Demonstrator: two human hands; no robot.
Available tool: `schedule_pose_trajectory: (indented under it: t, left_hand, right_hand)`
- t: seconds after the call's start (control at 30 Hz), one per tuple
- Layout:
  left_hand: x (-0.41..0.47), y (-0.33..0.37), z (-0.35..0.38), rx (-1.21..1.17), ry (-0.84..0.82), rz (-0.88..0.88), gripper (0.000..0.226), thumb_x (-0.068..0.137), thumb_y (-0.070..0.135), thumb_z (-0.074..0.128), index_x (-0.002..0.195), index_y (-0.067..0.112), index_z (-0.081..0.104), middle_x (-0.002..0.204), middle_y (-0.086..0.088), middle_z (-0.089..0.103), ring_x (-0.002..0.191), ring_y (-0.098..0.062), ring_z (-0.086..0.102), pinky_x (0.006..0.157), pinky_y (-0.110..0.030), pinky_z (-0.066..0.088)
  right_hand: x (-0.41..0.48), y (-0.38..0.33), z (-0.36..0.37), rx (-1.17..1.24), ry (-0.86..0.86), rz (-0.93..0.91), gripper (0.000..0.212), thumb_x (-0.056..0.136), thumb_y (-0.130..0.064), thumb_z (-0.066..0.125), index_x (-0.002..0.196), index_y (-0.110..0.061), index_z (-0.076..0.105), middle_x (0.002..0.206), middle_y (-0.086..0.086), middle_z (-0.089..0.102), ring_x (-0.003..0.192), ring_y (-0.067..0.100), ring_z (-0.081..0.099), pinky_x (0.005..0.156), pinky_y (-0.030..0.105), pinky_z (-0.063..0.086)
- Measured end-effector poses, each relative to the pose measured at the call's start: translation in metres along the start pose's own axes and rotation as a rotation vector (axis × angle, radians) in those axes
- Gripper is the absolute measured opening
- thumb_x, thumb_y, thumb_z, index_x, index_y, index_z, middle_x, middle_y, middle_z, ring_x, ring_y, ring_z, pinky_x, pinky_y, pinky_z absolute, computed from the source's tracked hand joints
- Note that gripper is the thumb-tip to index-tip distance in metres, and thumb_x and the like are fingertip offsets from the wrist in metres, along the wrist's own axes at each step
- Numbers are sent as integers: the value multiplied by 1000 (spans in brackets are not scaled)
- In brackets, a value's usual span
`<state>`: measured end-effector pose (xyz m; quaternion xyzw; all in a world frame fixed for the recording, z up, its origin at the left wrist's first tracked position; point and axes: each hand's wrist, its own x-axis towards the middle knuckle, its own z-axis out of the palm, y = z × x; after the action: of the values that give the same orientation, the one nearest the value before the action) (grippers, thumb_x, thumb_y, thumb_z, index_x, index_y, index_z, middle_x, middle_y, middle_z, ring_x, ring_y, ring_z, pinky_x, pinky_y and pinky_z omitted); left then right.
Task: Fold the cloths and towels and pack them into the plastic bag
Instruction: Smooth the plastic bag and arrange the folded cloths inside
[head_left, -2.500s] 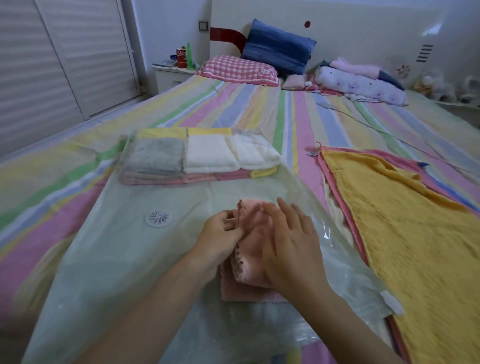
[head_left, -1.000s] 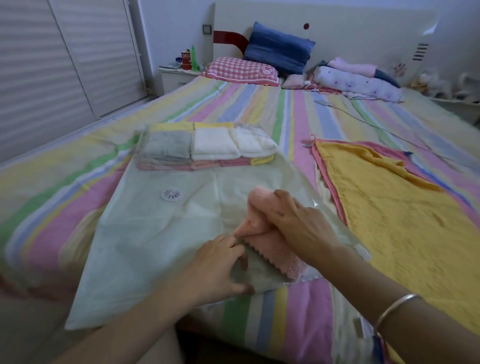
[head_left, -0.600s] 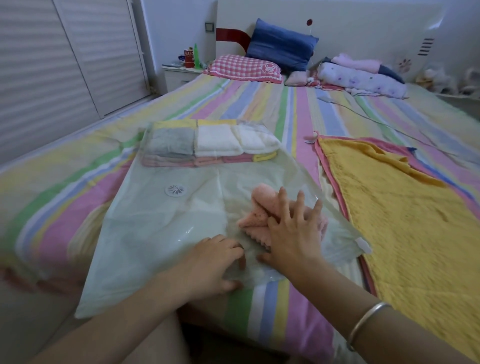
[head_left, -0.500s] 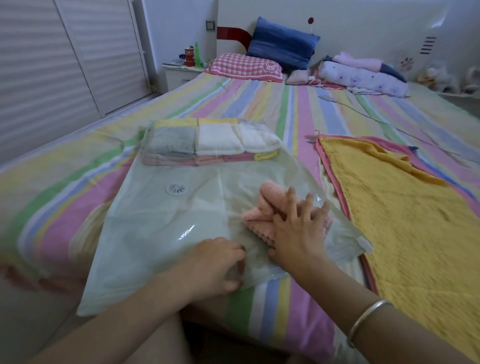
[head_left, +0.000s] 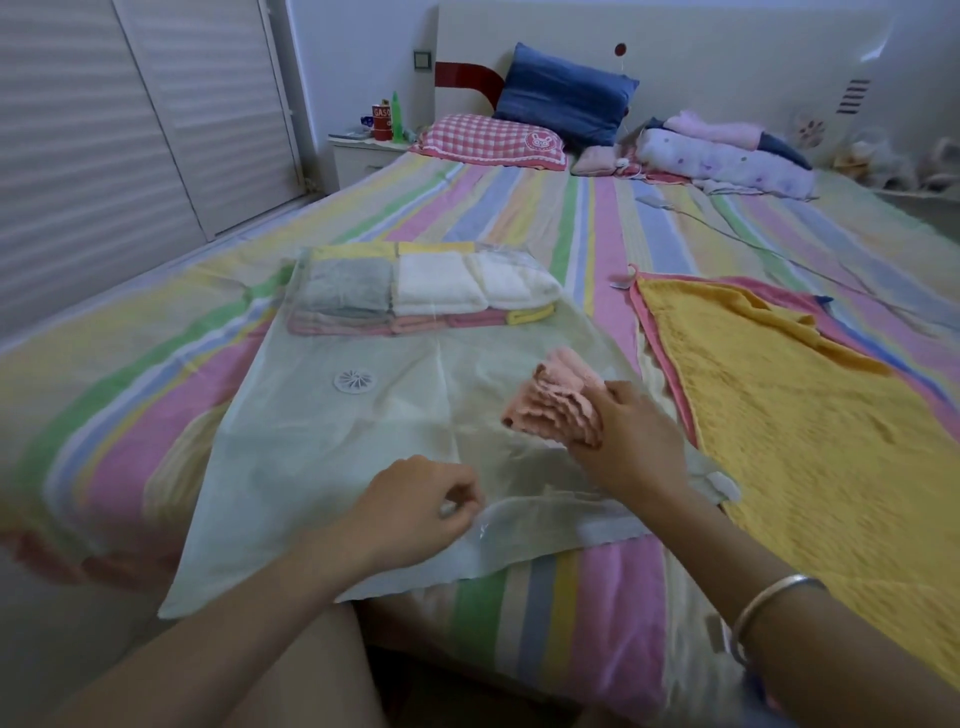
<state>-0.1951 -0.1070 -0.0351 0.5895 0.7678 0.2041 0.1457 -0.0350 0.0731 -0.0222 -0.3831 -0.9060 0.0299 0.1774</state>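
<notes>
A folded pink cloth (head_left: 558, 400), ruffled along its scalloped edges, is gripped in the curled fingers of the right hand (head_left: 631, 441) over the near right part of a translucent plastic bag (head_left: 322, 447) spread on a striped bed (head_left: 519, 208). The bag's film is pinched by the left hand (head_left: 415, 512). Folded towels (head_left: 415, 291) are seen packed at its far end.

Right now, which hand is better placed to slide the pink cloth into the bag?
The right hand: it grips the folded pink cloth over the plastic bag, while the left hand pinches the bag's near edge, likely to open it.
</notes>
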Motion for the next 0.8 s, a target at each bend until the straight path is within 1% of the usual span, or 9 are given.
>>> schedule_pose_trajectory:
  t: [0.1, 0.2, 0.23, 0.3, 0.37, 0.47, 0.57, 0.67, 0.8]
  left_hand:
    - [12, -1, -18, -179, -102, -104, 9, 89, 26, 65, 87, 22, 72, 87, 4, 74, 82, -9, 69, 78, -25, 54]
    - [23, -8, -38, -396, -124, -241, 13, 88, 9, 65, 98, 4, 71, 96, -14, 74, 92, -26, 71, 81, -37, 58]
    - [24, -9, -46, -428, -99, -245, 16, 87, 6, 64, 100, 1, 70, 98, -16, 73, 91, -25, 70, 77, -35, 58]
    - [22, -2, -59, -568, -22, -221, 15, 85, 8, 65, 98, 0, 69, 90, -10, 73, 77, -10, 68, 64, -19, 52]
    - [19, 10, -70, -760, 48, -200, 12, 92, 13, 62, 94, 2, 67, 90, -6, 75, 81, -10, 71, 68, -18, 53]
    - [14, 24, -83, -893, 124, -131, 14, 96, 16, 56, 90, 6, 63, 99, -9, 75, 97, -19, 71, 86, -30, 56]
    - [9, 37, -89, -885, 138, -53, 15, 95, 16, 57, 93, 3, 61, 101, -9, 75, 100, -17, 70, 89, -26, 55]
    - [7, 50, -94, -917, 121, 8, 12, 95, 14, 56, 89, 4, 61, 103, -12, 74, 103, -17, 69, 90, -25, 54]
    - [10, 52, -105, -1006, 76, 36, 17, 94, 15, 56, 96, 0, 62, 106, -16, 72, 105, -20, 68, 89, -24, 53]
  right_hand:
    - [-21, -24, -25, 360, 255, -139, 55, 69, -35, 69, 121, -28, 55, 122, 1, 53, 101, 28, 58, 73, 39, 51]
    - [-53, -41, -40, 269, 431, -482, 46, 70, -34, 72, 112, -18, 62, 129, 14, 54, 103, 34, 55, 76, 39, 46]
    - [-63, -42, -38, 168, 447, -598, 39, 73, -32, 74, 107, -17, 64, 131, 16, 55, 103, 34, 56, 77, 39, 45]
    - [-74, -37, -26, 1, 384, -773, 28, 76, -27, 73, 102, -20, 67, 134, 14, 55, 103, 33, 57, 79, 40, 44]
    - [-80, -30, -11, -96, 209, -809, 31, 70, -24, 69, 101, -22, 66, 134, 12, 55, 100, 31, 59, 76, 40, 45]
    - [-78, -26, -4, -170, -101, -615, 45, 57, -37, 67, 100, -27, 62, 117, 6, 58, 89, 28, 60, 66, 37, 47]
    - [-71, -43, -13, -139, -266, -311, 48, 69, -50, 64, 112, -30, 54, 109, 1, 49, 96, 25, 56, 72, 34, 43]
    - [-56, -67, -16, 96, -279, -120, 45, 82, -60, 50, 116, -30, 49, 111, 1, 48, 104, 25, 52, 80, 33, 43]
    - [-9, -96, 0, 315, -300, 59, 59, 83, -61, 44, 128, -23, 42, 121, 8, 42, 113, 33, 44, 89, 41, 40]
